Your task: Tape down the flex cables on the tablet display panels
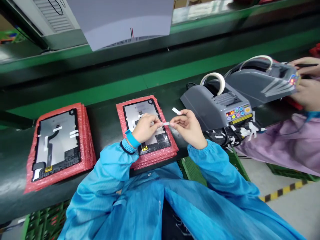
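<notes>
Between the fingertips of both hands stretches a short strip of white tape (165, 124). My left hand (147, 127) pinches its left end, above a tablet screen panel (156, 143) lying on a stack of red bubble-wrap sheets (170, 148). At the strip's right end, my right hand (188, 128) pinches with thumb and finger. A second white tape piece (176, 111) sticks to a raised finger of that hand. Part of the panel is hidden under my left hand and wrist.
A similar panel (56, 143) with white tape pieces lies on red bubble wrap at left. To the right stands a grey tape dispenser (217, 103) with tape scraps below it. Beyond is another dispenser (265, 80), with a co-worker's hands (308, 90) at it.
</notes>
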Demonstrator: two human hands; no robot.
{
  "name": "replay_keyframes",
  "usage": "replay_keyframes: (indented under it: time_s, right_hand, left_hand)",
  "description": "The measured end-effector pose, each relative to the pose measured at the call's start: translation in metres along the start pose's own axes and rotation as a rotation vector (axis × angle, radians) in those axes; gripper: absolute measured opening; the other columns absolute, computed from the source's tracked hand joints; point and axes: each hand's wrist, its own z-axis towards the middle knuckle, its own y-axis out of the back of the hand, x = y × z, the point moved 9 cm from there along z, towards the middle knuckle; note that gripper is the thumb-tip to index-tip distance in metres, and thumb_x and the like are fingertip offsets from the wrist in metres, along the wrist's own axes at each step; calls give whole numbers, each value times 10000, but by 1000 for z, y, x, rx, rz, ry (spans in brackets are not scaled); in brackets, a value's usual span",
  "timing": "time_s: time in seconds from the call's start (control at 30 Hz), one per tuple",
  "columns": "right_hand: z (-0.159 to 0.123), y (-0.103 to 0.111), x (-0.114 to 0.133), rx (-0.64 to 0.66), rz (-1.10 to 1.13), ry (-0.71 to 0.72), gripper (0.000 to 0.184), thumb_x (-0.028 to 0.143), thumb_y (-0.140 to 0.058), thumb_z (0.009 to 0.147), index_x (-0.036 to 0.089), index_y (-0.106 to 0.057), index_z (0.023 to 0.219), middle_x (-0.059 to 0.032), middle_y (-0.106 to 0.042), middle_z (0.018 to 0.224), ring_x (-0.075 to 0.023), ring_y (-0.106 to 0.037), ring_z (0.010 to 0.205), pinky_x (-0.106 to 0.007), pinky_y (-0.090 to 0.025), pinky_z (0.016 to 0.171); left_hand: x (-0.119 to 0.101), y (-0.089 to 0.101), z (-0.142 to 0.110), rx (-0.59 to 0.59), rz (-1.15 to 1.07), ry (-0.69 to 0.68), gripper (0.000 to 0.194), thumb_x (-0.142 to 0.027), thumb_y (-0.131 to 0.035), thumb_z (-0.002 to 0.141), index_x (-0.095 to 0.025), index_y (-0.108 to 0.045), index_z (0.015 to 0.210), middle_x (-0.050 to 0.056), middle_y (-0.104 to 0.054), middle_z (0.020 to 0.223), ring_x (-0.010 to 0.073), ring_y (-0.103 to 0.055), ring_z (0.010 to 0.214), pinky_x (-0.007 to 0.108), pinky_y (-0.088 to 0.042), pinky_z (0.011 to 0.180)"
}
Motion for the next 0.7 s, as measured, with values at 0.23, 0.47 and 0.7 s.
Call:
replay_keyframes:
  time_s: [0.23, 0.47, 0.7]
  right_hand:
    - [14, -14, -12, 50, 7, -54, 524, 399, -726, 627, 259, -317, 921, 81, -597, 668, -109, -565, 582, -266, -453, 594]
    - [40, -24, -37, 73, -156, -133, 472, 262, -687, 615, 253, -311, 901, 88, -592, 625, -135, -600, 587, -305, -486, 655]
    - [45, -26, -44, 105, -285, -188, 404, 137, -622, 650, 239, -332, 912, 94, -586, 592, -144, -614, 578, -291, -483, 641]
  left_hand:
    - [11, -4, 3, 13, 27, 75, 229, -334, -590, 873, -180, -637, 710, 20, -657, 726, 182, -566, 773, 354, -461, 804]
    - [31, -11, 11, 43, 284, 278, 213, -298, -565, 868, -169, -640, 715, 112, -670, 870, 319, -533, 997, 482, -449, 828]
    - [34, -19, 12, 58, 317, 269, 230, -306, -557, 866, -169, -621, 693, 137, -648, 893, 352, -496, 1020, 533, -448, 830]
